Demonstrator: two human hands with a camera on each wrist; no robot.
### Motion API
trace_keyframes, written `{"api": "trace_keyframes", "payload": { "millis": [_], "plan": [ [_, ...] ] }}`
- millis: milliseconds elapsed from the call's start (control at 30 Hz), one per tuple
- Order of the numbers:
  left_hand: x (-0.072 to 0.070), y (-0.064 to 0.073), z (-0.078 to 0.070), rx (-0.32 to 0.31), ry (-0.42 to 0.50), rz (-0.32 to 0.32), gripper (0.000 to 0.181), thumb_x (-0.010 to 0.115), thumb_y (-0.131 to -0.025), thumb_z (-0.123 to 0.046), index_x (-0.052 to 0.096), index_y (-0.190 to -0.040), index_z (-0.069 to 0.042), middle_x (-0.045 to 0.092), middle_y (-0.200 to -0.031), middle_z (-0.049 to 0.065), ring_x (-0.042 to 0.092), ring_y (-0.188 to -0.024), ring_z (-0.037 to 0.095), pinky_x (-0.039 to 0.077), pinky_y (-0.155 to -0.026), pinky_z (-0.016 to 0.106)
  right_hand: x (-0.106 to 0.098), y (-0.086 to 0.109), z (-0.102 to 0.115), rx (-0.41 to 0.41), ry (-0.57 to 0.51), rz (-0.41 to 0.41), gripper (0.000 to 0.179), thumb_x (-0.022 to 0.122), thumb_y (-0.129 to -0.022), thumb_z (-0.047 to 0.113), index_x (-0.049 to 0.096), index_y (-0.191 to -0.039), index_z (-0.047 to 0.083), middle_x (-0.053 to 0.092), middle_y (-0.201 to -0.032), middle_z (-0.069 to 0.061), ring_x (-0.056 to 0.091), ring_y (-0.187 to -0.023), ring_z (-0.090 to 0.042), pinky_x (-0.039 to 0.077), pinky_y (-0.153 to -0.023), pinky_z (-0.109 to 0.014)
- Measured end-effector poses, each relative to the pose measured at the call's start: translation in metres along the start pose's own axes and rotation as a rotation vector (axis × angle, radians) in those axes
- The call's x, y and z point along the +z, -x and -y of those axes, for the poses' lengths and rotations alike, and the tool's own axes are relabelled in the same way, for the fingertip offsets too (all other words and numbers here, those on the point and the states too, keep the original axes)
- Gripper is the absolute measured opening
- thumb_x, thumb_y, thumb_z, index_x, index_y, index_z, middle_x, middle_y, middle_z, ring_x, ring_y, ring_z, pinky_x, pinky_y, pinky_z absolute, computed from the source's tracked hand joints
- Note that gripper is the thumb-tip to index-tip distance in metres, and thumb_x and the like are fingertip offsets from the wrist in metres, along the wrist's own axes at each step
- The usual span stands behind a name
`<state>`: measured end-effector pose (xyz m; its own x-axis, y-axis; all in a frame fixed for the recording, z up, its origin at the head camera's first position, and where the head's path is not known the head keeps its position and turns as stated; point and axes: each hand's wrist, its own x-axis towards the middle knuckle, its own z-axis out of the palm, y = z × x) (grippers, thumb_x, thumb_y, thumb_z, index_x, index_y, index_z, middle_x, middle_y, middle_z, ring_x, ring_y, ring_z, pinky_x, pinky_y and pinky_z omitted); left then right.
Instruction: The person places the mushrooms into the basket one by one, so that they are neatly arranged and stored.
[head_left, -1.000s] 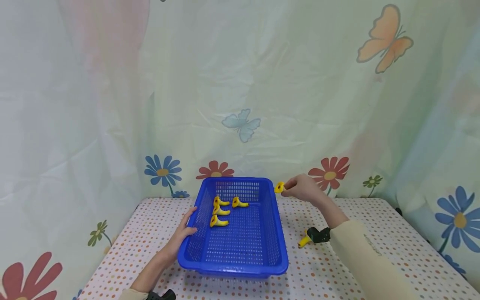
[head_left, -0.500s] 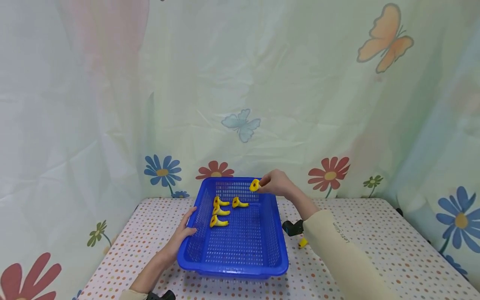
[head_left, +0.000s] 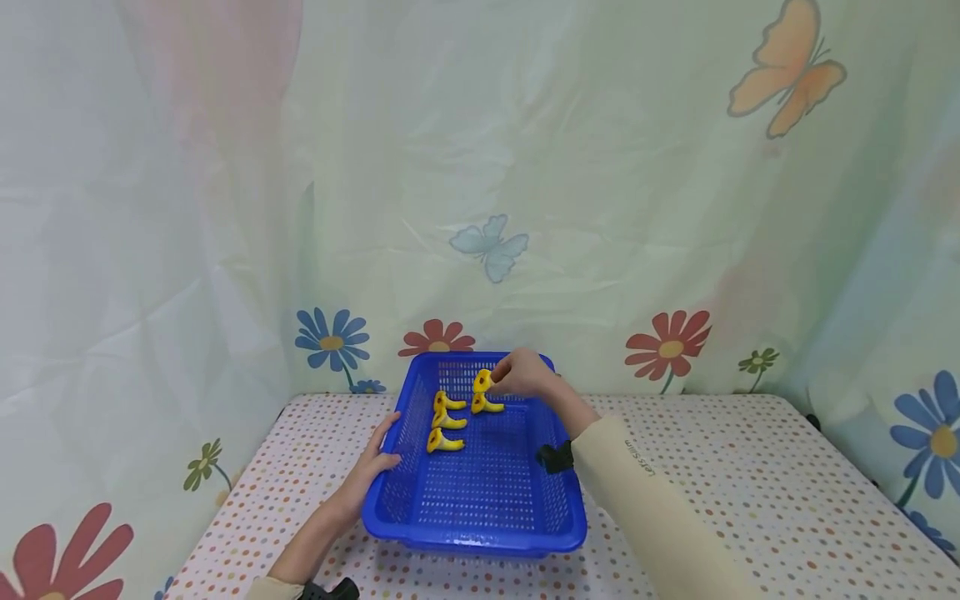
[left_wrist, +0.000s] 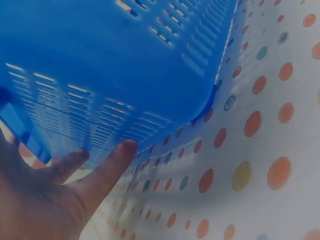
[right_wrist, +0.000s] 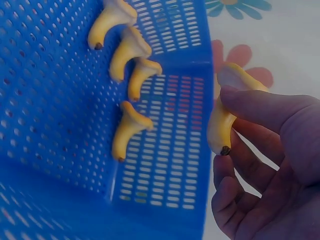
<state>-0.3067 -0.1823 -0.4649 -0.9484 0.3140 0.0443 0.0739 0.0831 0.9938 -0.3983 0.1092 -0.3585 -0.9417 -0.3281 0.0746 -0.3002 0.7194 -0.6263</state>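
Note:
A blue plastic basket point(head_left: 476, 537) stands on the table. My left hand point(head_left: 363, 471) holds its left rim, thumb over the edge; in the left wrist view fingers point(left_wrist: 107, 172) rest against the slotted outer wall. My right hand point(head_left: 525, 375) pinches a yellow trumpet-shaped mushroom point(head_left: 482, 381) above the back of the basket. In the right wrist view the thumb lies across the held mushroom point(right_wrist: 220, 127), whose dark stem tip points down. Several like it lie in the basket: three in a left column, the nearest mushroom point(head_left: 446, 442) among them, and another mushroom point(head_left: 487, 405) just below the held one.
A dotted cloth covers the table point(head_left: 712, 492). Behind it hangs a curtain point(head_left: 600, 208) printed with flowers and butterflies. My right forearm point(head_left: 630, 492) reaches across the basket's right rim and hides part of the table.
My right hand has carried its mushroom leftward from beside the basket to over its back part. The yellow piece on the table at right is now hidden behind my arm. My left hand stays put.

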Motion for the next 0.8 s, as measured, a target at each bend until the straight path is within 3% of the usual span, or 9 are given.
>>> {"api": "trace_keyframes", "payload": {
  "millis": [133, 233, 367, 700, 800],
  "plan": [
    [0.001, 0.000, 0.000, -0.001, 0.006, 0.010, 0.067, 0.042, -0.096, -0.020, 0.011, -0.155, -0.030, -0.002, -0.159, 0.018, 0.018, -0.138, 0.051, 0.031, -0.101, 0.063, 0.009, -0.004, -0.001, 0.040, 0.009, 0.018, 0.008, 0.077, -0.080, 0.011, 0.074, -0.078, 0.005, 0.058, -0.069, 0.001, 0.046, -0.064, -0.016, 0.044, -0.060, -0.029],
    [0.001, 0.000, 0.001, 0.003, -0.001, 0.007, 0.067, 0.042, -0.095, -0.021, 0.012, -0.155, -0.030, -0.002, -0.159, 0.017, 0.018, -0.138, 0.050, 0.031, -0.101, 0.063, 0.015, -0.006, -0.003, 0.090, 0.000, 0.014, 0.013, 0.079, -0.079, 0.011, 0.076, -0.090, 0.004, 0.068, -0.084, -0.003, 0.057, -0.074, -0.018, 0.052, -0.070, -0.033],
    [0.001, -0.002, 0.001, 0.004, -0.005, 0.002, 0.067, 0.043, -0.095, -0.022, 0.012, -0.155, -0.031, -0.001, -0.159, 0.017, 0.019, -0.138, 0.050, 0.031, -0.102, 0.063, 0.024, -0.010, -0.008, 0.127, 0.010, 0.009, 0.025, 0.080, -0.079, 0.012, 0.075, -0.101, 0.001, 0.070, -0.098, -0.008, 0.062, -0.087, -0.023, 0.054, -0.080, -0.039],
    [-0.003, -0.003, 0.005, -0.019, -0.018, 0.027, 0.068, 0.042, -0.096, -0.025, 0.009, -0.155, -0.033, -0.002, -0.159, 0.017, 0.017, -0.138, 0.051, 0.026, -0.103, 0.066, 0.042, -0.019, -0.015, 0.184, 0.006, 0.021, 0.019, 0.081, -0.077, 0.011, 0.076, -0.094, 0.003, 0.069, -0.089, -0.005, 0.059, -0.080, -0.020, 0.053, -0.076, -0.037],
    [-0.005, -0.004, 0.004, -0.014, -0.020, 0.025, 0.068, 0.043, -0.096, -0.025, 0.009, -0.155, -0.033, -0.002, -0.159, 0.016, 0.017, -0.138, 0.051, 0.026, -0.103, 0.066, 0.043, -0.020, -0.015, 0.193, 0.002, 0.034, 0.018, 0.081, -0.076, 0.010, 0.076, -0.092, 0.002, 0.068, -0.089, -0.004, 0.057, -0.076, -0.019, 0.052, -0.070, -0.033]
  ]
}}
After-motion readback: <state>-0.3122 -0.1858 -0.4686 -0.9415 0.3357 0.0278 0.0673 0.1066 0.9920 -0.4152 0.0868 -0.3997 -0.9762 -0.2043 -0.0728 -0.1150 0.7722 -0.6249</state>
